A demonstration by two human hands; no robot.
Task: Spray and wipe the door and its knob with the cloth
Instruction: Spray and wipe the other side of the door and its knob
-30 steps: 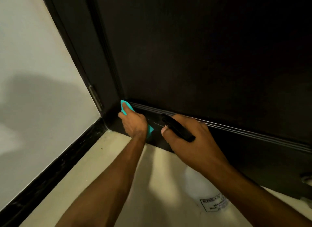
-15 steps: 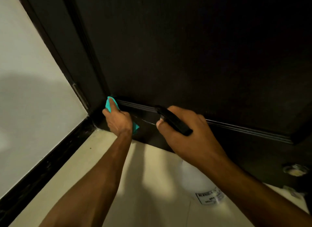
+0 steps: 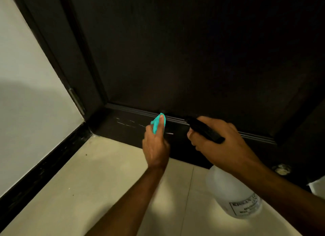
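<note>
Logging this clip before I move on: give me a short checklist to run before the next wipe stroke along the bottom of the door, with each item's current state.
1. Cloth held by the left hand: ok, fingers pinch it.
2. Cloth in contact with the door: ok, pressed at the lower moulding.
3. Spray bottle secured: ok, the right hand grips its black head.
4. Nozzle aimed at the door: cannot tell, too dark to read.
5. Pale streaks left of the cloth cleared: not ok, they show on the bottom rail.
6. Knob wiped: cannot tell, no knob clearly in view.
</note>
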